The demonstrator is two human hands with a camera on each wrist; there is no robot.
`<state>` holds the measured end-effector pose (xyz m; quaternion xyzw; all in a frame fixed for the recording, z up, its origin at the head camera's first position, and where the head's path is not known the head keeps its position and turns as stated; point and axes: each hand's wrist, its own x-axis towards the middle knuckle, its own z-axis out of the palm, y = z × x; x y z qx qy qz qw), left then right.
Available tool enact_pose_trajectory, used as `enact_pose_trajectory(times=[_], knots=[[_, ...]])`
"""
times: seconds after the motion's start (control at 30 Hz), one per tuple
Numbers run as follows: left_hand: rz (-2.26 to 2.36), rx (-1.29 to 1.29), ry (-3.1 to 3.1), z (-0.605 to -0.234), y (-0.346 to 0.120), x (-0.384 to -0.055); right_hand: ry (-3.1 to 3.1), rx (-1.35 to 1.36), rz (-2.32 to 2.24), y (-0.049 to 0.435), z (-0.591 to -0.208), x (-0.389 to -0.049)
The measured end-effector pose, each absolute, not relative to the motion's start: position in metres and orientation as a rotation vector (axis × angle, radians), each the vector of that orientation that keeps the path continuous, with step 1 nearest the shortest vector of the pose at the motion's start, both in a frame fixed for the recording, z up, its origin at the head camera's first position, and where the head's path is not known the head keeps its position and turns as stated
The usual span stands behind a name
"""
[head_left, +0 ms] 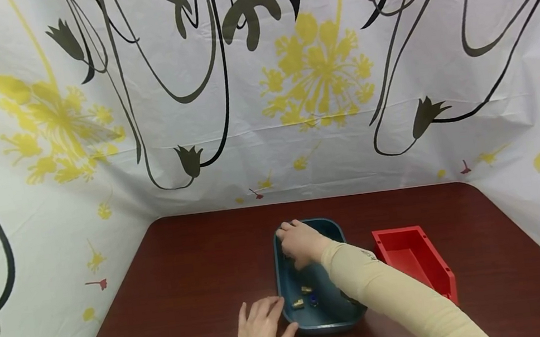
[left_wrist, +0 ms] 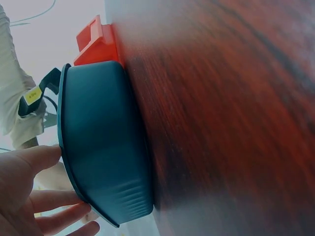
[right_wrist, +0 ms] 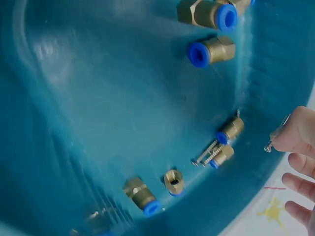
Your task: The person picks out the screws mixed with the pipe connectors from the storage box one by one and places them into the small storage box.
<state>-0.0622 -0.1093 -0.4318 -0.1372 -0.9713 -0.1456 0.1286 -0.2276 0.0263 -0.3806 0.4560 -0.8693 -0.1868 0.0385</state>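
A blue-green plastic basin stands on the table, holding several brass push-fit fittings with blue collars. Two loose screws lie among the fittings on its floor. My right hand is at the basin's far left rim and pinches a small screw between thumb and finger, as the right wrist view shows. My left hand is at the near left corner of the basin, fingers spread, with its fingertips at the rim.
To the right of the basin stands a red plastic bin, partly covered by my right sleeve. Both rest on a dark wood table. A white patterned curtain hangs behind and along the sides.
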Motion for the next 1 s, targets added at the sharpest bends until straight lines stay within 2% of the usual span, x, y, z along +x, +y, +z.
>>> enact_pose_trajectory(times=[0.47,1.0], knots=[[-0.410,-0.381,-2.839,-0.431,-0.108,-0.062,-2.562,1.446,-0.479,0.044,-0.354,-0.222],[-0.396,-0.360,-2.856,-0.432,-0.108,-0.062,-2.486,1.459,-0.360,0.086,-0.331,-0.223]])
